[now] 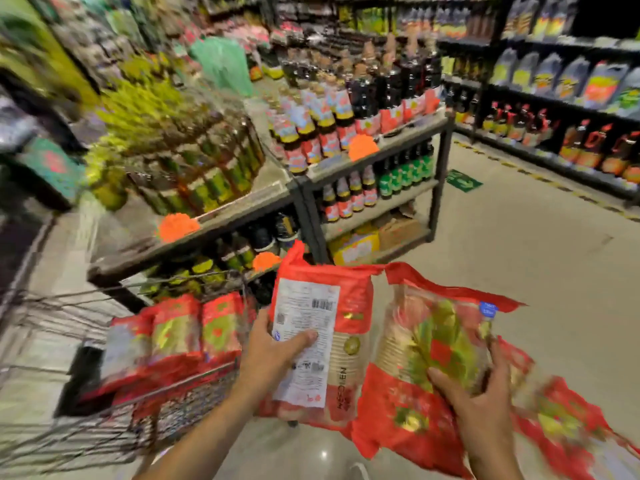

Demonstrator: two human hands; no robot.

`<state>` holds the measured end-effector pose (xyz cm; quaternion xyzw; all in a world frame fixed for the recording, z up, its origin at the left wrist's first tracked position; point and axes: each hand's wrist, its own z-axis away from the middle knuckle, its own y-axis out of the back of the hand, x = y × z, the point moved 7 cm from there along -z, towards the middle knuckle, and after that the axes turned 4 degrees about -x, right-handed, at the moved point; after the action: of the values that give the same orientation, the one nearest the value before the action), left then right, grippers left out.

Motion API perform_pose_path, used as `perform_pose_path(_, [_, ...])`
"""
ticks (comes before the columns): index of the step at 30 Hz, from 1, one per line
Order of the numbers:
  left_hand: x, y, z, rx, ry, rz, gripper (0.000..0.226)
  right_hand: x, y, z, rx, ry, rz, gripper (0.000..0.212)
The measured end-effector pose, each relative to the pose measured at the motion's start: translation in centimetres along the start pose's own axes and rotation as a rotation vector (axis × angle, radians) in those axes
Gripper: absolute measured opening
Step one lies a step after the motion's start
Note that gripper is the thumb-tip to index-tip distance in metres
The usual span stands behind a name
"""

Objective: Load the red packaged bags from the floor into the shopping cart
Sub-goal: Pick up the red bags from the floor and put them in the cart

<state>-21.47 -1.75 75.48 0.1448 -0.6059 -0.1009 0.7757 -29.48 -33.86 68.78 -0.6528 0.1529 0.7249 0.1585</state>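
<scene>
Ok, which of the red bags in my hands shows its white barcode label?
The left bag, held by your left hand beside the cart; the right bag, in your right hand, shows green-and-red artwork instead.

Walled off ahead by the bottle rack (pixel 263 199), close behind the shopping cart (pixel 52 441). Open from above into the cart, but taken up along its right side by upright red bags (pixel 176 327). Blocked at centre by the labelled red bag (pixel 304 313) in the left hand (pixel 273 355) and the second red bag (pixel 433 341) in the right hand (pixel 485 410), side by side. Cluttered low right with more floor bags (pixel 561 420). Free across bare floor (pixel 519 244) toward the wall shelves (pixel 571 109).
</scene>
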Motion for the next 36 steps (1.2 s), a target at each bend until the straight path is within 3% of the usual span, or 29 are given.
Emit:
perform_pose_path(6, [-7.5, 16.5, 6.5, 0.344, 0.127, 0.085, 0.044, -0.4, -16.7, 3.8, -0.338, 0.014, 0.012, 0.101])
perform_pose_path(12, [-15.6, 26.1, 6.9, 0.477, 0.284, 0.244, 0.073, -0.6, -29.2, 6.4, -0.525, -0.031, 0.062, 0.104])
perform_pose_path(18, [-21.6, 37.7, -1.1, 0.531, 0.313, 0.29, 0.044, 1.4, -44.0, 4.3, -0.574, 0.031, 0.158, 0.096])
perform_pose_path(27, [-34.6, 55.2, -20.4, 0.485, 0.492, 0.222, 0.041, 11.7, -64.9, -3.2, -0.584, -0.087, 0.351, 0.091])
perform_pose_path(33, [-45.1, 58.6, -29.6, 0.403, 0.62, 0.141, 0.035, 23.7, -70.5, -8.8, -0.514, -0.232, 0.488, 0.098])
perform_pose_path(36, [-48.6, 58.6, -31.6, 0.409, 0.648, 0.134, 0.035, 27.3, -71.1, -10.7, -0.478, -0.274, 0.531, 0.084])
